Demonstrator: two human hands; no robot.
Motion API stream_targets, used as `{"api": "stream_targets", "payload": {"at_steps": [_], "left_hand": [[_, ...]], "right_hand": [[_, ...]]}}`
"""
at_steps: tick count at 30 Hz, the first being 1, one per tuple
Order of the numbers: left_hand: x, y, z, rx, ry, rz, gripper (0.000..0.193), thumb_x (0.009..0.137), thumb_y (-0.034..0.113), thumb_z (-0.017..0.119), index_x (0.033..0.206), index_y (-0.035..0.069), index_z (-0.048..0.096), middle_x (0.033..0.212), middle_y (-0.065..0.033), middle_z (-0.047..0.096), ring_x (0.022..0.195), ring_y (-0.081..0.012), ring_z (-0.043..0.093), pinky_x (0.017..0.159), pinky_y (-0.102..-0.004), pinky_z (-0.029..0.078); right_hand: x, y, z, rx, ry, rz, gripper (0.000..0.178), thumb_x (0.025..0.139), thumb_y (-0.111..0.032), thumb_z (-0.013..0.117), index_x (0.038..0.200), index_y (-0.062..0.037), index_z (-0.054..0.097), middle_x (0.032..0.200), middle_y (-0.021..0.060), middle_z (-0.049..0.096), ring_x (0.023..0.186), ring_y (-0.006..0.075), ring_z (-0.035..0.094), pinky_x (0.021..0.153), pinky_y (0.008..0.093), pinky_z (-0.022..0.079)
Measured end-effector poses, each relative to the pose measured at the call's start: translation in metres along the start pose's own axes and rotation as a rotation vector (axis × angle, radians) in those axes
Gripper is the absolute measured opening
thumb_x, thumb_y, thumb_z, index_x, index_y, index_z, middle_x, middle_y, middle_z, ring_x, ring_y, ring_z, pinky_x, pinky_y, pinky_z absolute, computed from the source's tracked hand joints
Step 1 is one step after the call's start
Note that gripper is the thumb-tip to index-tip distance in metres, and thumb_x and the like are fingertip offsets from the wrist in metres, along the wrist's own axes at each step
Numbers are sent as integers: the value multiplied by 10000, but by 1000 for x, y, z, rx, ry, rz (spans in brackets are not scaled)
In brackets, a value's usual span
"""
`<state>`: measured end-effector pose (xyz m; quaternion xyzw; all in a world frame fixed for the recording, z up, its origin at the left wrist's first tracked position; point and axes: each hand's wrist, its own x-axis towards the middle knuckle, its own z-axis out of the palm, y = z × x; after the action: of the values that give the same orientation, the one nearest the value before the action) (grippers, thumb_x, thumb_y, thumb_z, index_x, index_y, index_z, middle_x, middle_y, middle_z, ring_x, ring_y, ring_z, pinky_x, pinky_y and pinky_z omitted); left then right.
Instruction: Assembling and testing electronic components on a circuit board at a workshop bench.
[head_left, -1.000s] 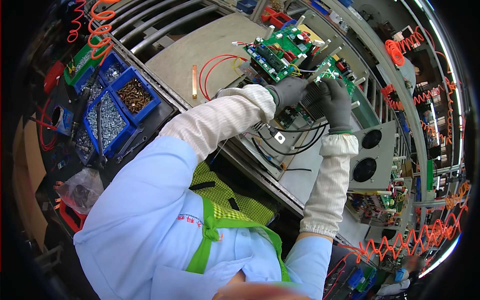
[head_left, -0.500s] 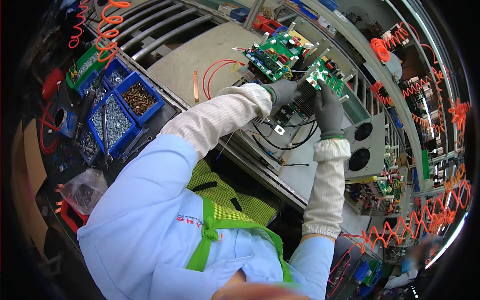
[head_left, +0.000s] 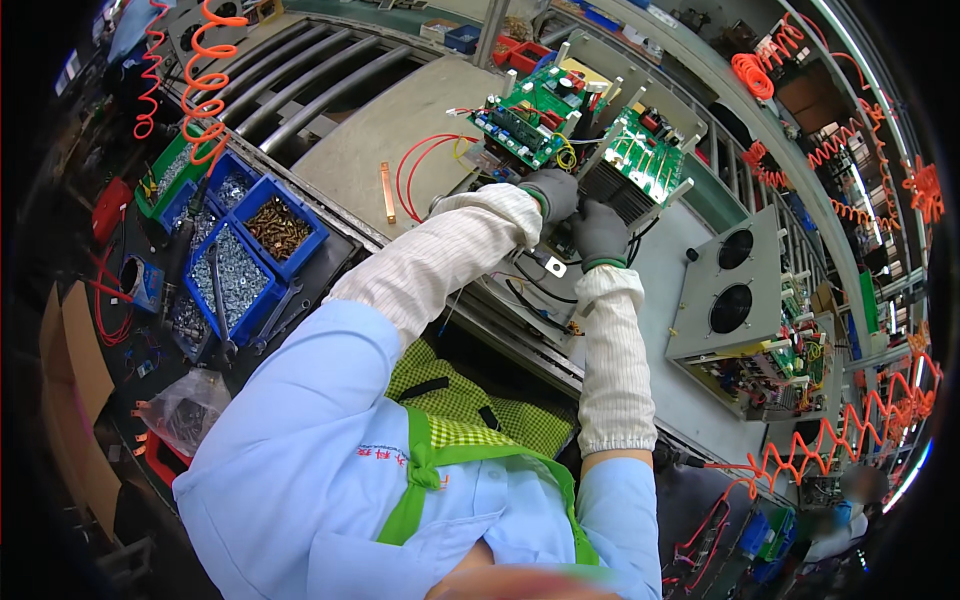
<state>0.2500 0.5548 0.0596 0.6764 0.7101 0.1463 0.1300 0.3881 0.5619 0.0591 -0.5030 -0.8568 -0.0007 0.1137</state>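
My left hand (head_left: 552,192), in a grey glove, is closed at the near side of an electronics assembly; its fingertips are mostly hidden. Just to its right, my right hand (head_left: 600,236), also gloved in grey, has its fingers bent together low in front of the black finned heat sink (head_left: 618,190). Whatever is between the fingers of either hand cannot be made out. Above them are a green circuit board (head_left: 525,120) with wires and a second green board (head_left: 643,160) with white standoffs. A metal-ended cable lug (head_left: 555,266) sticks out below the hands.
A copper bar (head_left: 388,192) lies on the board at left. Blue bins hold brass screws (head_left: 275,230) and silver fasteners (head_left: 232,285), with wrenches (head_left: 277,318) beside them. At right stands a grey panel with two fans (head_left: 731,308). Orange coiled hoses (head_left: 208,90) hang around.
My right hand has come down and left from the right-hand board to beside my left hand. My left hand has shifted slightly down and left. The head view has shifted a little.
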Motion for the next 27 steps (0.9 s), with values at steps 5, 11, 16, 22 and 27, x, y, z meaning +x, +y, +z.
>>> {"api": "stream_targets", "payload": {"at_steps": [5,11,16,22,27], "left_hand": [[2,-3,8,-58,16,-55,291,853,259,560,992,35,683,1019,-207,660,963,-357,647,827,-446,515],[3,5,0,-100,-11,-132,274,837,212,581,1040,64,691,1086,-179,659,987,-346,652,844,-444,519],[-7,10,-21,99,-133,-38,263,833,195,582,1029,64,698,1063,-171,671,985,-333,657,821,-433,529],[-54,16,-56,105,-90,252,272,827,256,581,904,22,694,915,-202,672,859,-361,662,750,-440,525],[-164,-63,-136,-508,266,644,269,936,239,488,1096,74,626,966,-89,640,915,-222,605,758,-341,484]], "right_hand": [[0,6,17,98,110,47,263,798,-327,595,884,-88,661,892,179,655,846,383,627,761,475,495],[9,13,20,135,126,108,313,791,-339,598,962,-87,672,941,190,655,867,384,626,773,473,495],[8,9,16,105,76,140,338,793,-341,602,980,-67,666,955,190,657,907,375,625,798,472,491],[-8,7,-28,255,62,20,350,805,-358,615,984,-62,668,961,202,660,898,359,635,779,430,500],[-100,21,-97,1075,44,-78,214,923,-176,548,1017,0,627,756,9,588,631,110,525,562,248,421]]}}
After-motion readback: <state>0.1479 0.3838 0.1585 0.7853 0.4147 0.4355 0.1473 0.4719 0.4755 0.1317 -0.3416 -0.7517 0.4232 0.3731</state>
